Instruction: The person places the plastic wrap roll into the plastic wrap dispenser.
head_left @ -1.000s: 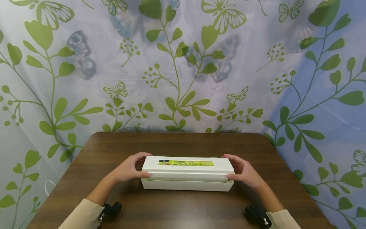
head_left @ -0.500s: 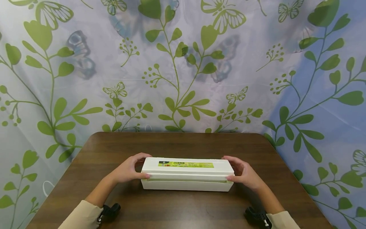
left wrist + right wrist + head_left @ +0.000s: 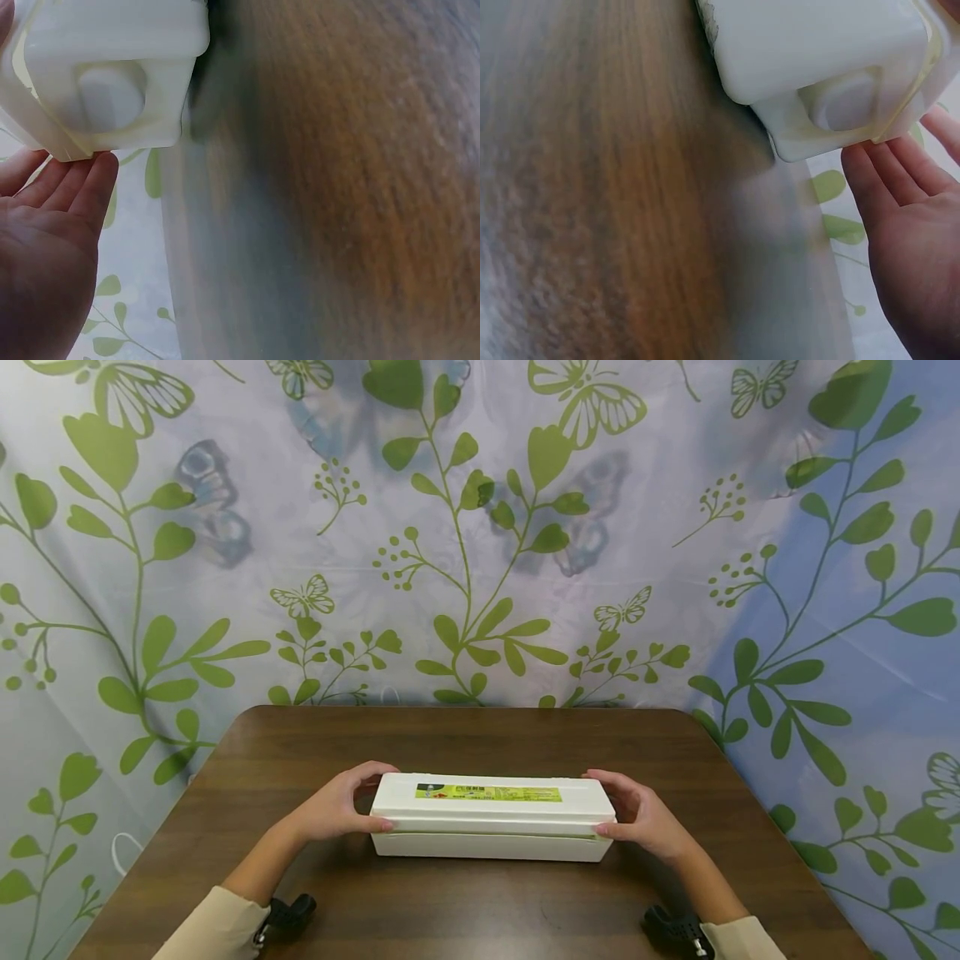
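Observation:
A long white cling film dispenser [image 3: 495, 846] with a yellow-green label [image 3: 487, 792] on its lid lies crosswise on the brown table. My left hand [image 3: 341, 802] grips the lid at its left end, thumb on the front edge and fingers at the back. At the right end my right hand [image 3: 647, 814] holds the lid the same way. Between lid and base runs a thin pale line, slightly wider towards the right. Each wrist view shows a round white end piece in a recess of the dispenser [image 3: 165, 97], with fingertips along the back of the lid rim [image 3: 900, 120].
The wooden table [image 3: 480, 910] has rounded far corners. Behind it hangs a curtain [image 3: 480, 568] printed with green leaves and butterflies. A black strap mount [image 3: 292, 912] sits on each wrist, below beige sleeves. A white cord loop [image 3: 123, 852] shows beyond the left table edge.
The lid has come down onto the base, and the gap along the front has narrowed to a thin line. Both hands have lowered slightly with it and keep their hold.

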{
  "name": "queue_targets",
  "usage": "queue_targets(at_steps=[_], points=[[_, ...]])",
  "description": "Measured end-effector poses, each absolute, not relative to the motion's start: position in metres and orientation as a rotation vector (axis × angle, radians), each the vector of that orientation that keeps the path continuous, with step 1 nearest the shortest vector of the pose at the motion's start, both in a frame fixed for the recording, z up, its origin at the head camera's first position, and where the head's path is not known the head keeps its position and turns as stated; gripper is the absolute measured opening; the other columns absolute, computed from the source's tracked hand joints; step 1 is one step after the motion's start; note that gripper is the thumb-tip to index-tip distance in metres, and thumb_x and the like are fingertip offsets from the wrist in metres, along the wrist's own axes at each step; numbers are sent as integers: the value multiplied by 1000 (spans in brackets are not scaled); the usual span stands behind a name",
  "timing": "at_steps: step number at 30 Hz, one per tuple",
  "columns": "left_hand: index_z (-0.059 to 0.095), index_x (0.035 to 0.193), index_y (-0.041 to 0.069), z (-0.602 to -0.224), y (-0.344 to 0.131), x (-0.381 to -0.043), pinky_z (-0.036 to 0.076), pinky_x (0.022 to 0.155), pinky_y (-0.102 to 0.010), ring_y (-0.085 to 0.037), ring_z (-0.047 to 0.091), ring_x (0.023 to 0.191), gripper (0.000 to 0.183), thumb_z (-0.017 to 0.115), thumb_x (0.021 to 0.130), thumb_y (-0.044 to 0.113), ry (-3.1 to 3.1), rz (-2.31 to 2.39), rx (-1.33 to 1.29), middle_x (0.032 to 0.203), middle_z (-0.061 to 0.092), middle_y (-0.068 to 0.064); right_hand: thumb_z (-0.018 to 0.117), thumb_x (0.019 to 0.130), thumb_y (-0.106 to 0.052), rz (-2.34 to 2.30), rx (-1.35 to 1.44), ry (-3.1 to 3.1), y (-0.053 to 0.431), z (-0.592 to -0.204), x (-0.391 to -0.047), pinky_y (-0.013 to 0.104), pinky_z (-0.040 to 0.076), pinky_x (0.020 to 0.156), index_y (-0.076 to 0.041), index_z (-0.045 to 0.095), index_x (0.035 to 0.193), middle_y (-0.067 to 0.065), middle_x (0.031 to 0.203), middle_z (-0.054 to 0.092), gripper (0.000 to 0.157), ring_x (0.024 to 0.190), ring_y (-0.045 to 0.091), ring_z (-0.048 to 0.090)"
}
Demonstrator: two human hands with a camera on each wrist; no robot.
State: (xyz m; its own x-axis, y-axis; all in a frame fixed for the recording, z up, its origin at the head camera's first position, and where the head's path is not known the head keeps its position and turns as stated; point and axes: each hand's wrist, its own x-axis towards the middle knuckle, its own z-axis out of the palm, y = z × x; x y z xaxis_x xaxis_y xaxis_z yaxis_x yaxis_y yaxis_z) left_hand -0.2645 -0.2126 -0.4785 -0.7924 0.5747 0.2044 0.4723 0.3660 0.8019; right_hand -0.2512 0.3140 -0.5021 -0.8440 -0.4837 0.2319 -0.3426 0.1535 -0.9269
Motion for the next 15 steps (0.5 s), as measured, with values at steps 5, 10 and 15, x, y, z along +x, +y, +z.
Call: queue_targets(at_steps=[5, 10, 15], points=[[56, 136, 16, -481, -212, -265, 50, 103, -28, -17, 60, 118, 67, 90, 80, 28, 2507, 1417, 972, 131, 62, -2, 76, 85, 3, -1781, -834, 2305, 315, -504, -251, 27, 56, 94, 1, 40, 152, 12, 146, 55, 76, 120, 11, 63], [56, 136, 16, -483, -212, -264, 49, 107, -30, -16, 59, 119, 68, 90, 79, 29, 2529, 1414, 989, 132, 61, -1, 76, 85, 3, -1752, -863, 2318, 316, -506, -252, 28, 56, 93, 1, 40, 152, 15, 146, 54, 76, 120, 12, 62], [55, 137, 14, -485, -212, -265, 46, 108, -24, -17, 58, 121, 72, 92, 77, 29, 2543, 1418, 1024, 134, 60, -2, 79, 82, 5, -1736, -907, 2288, 315, -503, -251, 28, 56, 94, 4, 38, 152, 18, 147, 52, 82, 123, 11, 61]])
